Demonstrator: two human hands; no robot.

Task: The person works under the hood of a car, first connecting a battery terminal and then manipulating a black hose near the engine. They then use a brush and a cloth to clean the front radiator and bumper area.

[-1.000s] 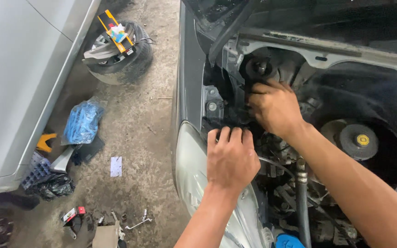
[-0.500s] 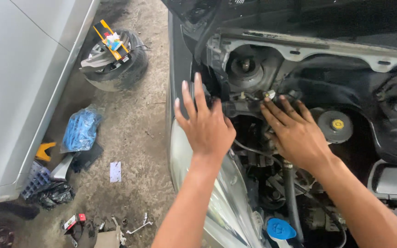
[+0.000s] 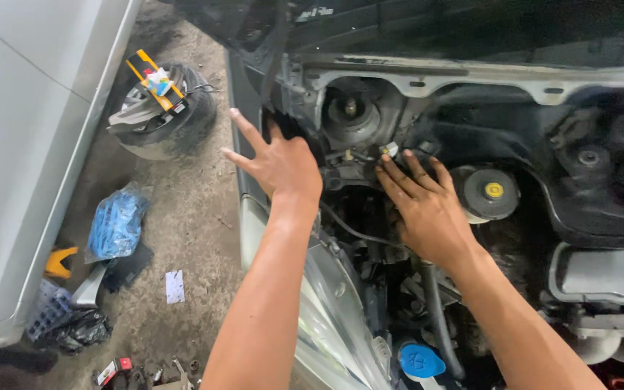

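A: Where were the hands?

B: Both over the open engine bay (image 3: 471, 115). The left hand (image 3: 276, 162) was at the bay's edge by the fender (image 3: 243, 130), fingers spread wide, gripping nothing. The right hand (image 3: 427, 209) lay flat, fingers together and stretched out, fingertips (image 3: 388, 162) touching a small white connector (image 3: 388, 149) just below the strut tower (image 3: 352, 115).

A: What sat around it?

B: A round reservoir cap (image 3: 489, 191) with a yellow centre, just beside the right hand. A black hose (image 3: 438, 325) ran down under the wrist, with a blue cap (image 3: 420, 360) near the bottom. The headlight (image 3: 326, 318) lay below the left forearm.

A: And the room?

B: A dirty concrete floor (image 3: 189, 217). A tyre (image 3: 171, 112) lay flat on it with a yellow box (image 3: 154, 78) on top. Nearer were a blue bag (image 3: 115, 224), a paper scrap (image 3: 175, 286) and some tools (image 3: 146, 372). A grey car's body (image 3: 30, 144) filled the left side.
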